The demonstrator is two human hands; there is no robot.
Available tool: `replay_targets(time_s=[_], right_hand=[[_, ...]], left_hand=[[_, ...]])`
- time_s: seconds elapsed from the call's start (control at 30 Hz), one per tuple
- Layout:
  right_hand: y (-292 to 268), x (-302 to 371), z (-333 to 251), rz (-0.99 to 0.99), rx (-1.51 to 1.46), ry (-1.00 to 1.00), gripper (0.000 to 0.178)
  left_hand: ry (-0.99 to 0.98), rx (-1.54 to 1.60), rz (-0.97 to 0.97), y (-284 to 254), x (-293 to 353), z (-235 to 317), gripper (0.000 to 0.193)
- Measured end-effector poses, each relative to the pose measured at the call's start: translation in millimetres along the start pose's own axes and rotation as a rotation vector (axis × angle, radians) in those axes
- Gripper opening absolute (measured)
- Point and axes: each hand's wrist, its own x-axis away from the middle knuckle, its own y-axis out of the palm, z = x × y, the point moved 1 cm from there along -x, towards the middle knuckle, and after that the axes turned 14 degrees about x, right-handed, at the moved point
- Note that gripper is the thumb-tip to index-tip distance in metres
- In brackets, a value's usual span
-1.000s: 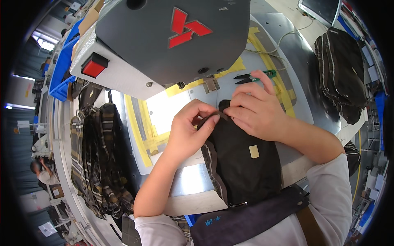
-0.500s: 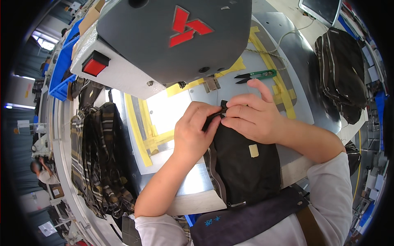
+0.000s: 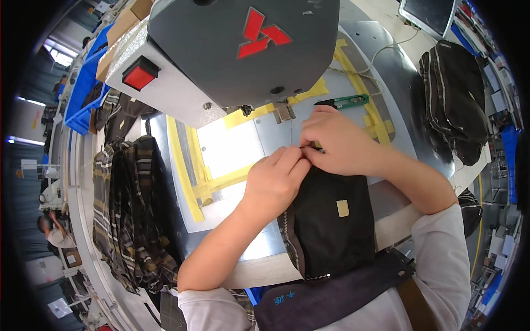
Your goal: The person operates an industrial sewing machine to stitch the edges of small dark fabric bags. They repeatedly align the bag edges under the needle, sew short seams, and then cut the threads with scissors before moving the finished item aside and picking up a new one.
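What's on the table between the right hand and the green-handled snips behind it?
Nothing in the head view: the right hand reaches almost to the green-handled snips, which lie just behind its knuckles on the metal table. No other item lies in that narrow gap.

Black pouch (image 3: 331, 220) with small tan patch (image 3: 343, 208) and silver zipper (image 3: 292, 243). Sewing machine head (image 3: 232, 44) dark grey, red emblem (image 3: 264, 39), white side with red square button (image 3: 139, 74). Table (image 3: 386, 71) silver-grey metal, yellow tape strips (image 3: 190, 165). Snips (image 3: 345, 101) green handle, black tip. Brown-and-cream plaid fabric pile (image 3: 130, 215). Blue bins (image 3: 83, 94). Sleeves (image 3: 447, 259) white. Black bag with pale stripes (image 3: 455, 99).
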Motion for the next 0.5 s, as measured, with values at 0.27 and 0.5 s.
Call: replay_targets(time_s=[0.27, 0.5], right_hand=[[2.6, 10.9, -21.3, 0.66, 0.383, -0.284, 0.008], [2.3, 25.2, -25.5, 0.709, 0.463, -0.337, 0.014]], left_hand=[[-0.179, 0.168, 0.304, -9.9, 1.5, -6.1, 0.033], [-0.113, 0.166, 0.363, -11.6, 3.6, -4.0, 0.033]])
